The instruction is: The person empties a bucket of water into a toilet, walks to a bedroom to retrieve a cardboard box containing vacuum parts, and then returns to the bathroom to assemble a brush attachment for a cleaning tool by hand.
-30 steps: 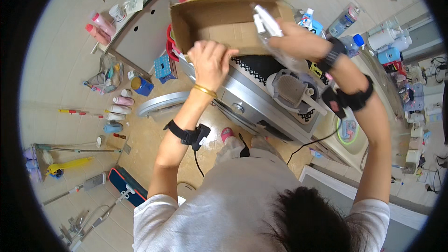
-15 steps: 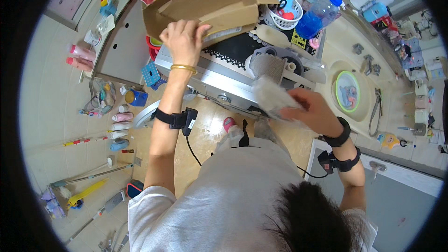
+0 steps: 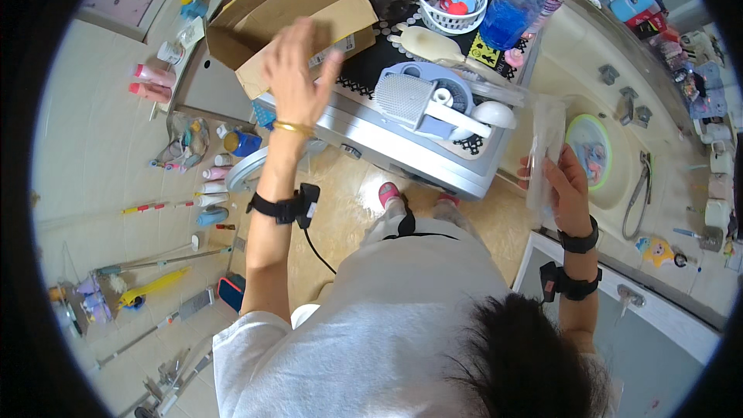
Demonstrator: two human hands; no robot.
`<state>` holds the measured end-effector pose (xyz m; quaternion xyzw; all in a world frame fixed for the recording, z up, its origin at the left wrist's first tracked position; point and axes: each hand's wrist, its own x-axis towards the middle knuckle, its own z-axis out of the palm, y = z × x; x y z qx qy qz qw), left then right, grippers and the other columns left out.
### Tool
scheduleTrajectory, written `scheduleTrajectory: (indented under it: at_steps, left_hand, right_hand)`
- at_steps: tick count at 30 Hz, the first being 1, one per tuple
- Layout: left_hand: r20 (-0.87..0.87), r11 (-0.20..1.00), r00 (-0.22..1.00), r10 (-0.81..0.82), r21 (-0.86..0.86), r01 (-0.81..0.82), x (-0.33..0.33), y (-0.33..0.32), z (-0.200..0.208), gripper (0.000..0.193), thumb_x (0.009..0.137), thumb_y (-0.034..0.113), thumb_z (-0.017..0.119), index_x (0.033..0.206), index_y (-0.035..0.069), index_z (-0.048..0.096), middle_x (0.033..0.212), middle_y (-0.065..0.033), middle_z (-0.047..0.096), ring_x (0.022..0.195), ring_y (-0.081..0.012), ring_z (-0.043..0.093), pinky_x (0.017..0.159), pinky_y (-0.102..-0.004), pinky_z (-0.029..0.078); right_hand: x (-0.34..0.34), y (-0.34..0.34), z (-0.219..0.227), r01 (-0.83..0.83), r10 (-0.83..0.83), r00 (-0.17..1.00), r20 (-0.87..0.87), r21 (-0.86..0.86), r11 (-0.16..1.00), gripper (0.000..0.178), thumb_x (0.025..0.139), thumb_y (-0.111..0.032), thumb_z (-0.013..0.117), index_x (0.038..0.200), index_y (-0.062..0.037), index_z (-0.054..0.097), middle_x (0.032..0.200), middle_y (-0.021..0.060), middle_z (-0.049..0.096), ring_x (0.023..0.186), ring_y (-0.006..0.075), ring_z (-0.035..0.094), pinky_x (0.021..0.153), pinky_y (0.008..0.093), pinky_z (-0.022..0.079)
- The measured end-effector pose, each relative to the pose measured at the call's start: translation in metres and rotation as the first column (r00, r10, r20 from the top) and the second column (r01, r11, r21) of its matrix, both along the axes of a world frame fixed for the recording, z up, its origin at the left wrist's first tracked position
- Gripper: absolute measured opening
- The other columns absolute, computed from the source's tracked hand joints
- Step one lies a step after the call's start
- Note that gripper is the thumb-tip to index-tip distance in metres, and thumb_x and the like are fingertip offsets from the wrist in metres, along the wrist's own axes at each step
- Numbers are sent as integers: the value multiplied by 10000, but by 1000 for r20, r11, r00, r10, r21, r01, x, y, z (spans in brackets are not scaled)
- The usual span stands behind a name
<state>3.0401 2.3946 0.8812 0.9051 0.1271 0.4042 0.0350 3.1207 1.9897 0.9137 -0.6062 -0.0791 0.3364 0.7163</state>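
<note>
My left hand (image 3: 296, 85) is raised at the near side of an open cardboard box (image 3: 267, 11), its thumb spread away from the fingers. Nothing shows in that hand; whether it touches the box I cannot tell. Out to the right, between the machine top and the washbasin, my right hand (image 3: 569, 192) grips a clear plastic bag (image 3: 545, 139) that stretches up from the fingers. A grey-blue plastic device (image 3: 457, 81) with a studded pad (image 3: 404, 98) and a white handle lies on the machine top between my hands.
Behind the device are a cream glove-like item (image 3: 433, 45), a white basket (image 3: 453, 22) with scissors, and a bottle of blue liquid (image 3: 511, 19). The washbasin (image 3: 561, 54) at right holds a green-rimmed bowl (image 3: 610, 147). A round machine door (image 3: 248, 170) hangs open at lower left.
My right hand has moved right, carrying the plastic bag away from the device and uncovering it. My left hand has come off the box edge and opened; the box sits farther left in view.
</note>
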Motion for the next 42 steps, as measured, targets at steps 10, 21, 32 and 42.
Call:
scheduleTrajectory:
  at_steps: [10,21,32,42]
  left_hand:
    - [-396,857,771,-500,-97,506,25,-155,2,318,762,261,705,1053,143,657,1221,-84,577,1182,-237,500,999,-427,362]
    - [222,758,964,-144,-602,252,-22,-149,24,232,987,194,475,1129,12,493,998,-102,598,919,-190,590,844,-304,459]
    - [529,-222,848,46,-822,525,-38,-148,50,301,1007,201,387,1225,-5,422,917,-47,483,847,-180,530,823,-359,491]
    - [194,-172,801,-566,-978,115,-1,-176,68,321,872,250,683,1078,11,625,752,16,589,620,-44,510,565,-201,424]
  right_hand:
    - [49,-21,-95,74,-76,996,-46,-48,996,225,897,-166,630,1047,-13,561,867,56,636,732,103,596,632,236,477]
    - [56,25,-146,-38,106,964,246,-264,964,280,841,-180,691,998,16,567,880,81,658,770,133,606,675,267,474]
    - [53,-1,-89,211,-214,958,192,35,977,279,888,-83,639,1108,4,492,913,93,671,761,103,609,673,224,467]
    - [37,32,22,-202,179,919,352,28,979,313,889,-40,620,1189,22,556,979,83,678,887,90,614,776,221,487]
